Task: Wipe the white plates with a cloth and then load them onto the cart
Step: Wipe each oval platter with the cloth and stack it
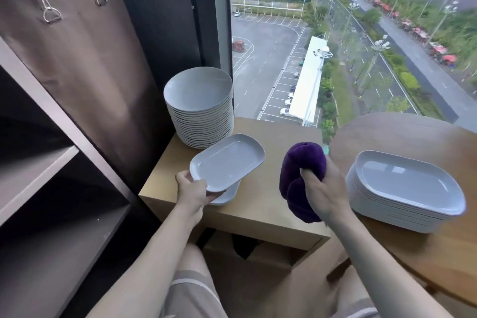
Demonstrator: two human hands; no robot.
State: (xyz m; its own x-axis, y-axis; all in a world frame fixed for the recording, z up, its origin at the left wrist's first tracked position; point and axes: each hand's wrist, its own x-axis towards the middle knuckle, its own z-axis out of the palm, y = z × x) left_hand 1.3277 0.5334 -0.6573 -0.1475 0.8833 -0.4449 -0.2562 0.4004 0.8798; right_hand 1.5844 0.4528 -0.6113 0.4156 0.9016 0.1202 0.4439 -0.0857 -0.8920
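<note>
We see left hand (192,190) pinching rectangular white plate (227,162) at frame centre, above second plate (228,196) (mostly hidden) on wooden table (258,204); right hand (322,188) clutching purple cloth (302,178) centre-right.

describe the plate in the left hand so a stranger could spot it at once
Below the big window sits a pale wooden table with a tall stack of round plates. Just in front of that stack is an oblong white plate, gripped at its near edge by the left hand. It alone is lifted and tilted; the other oblong plates lie flat.
</note>
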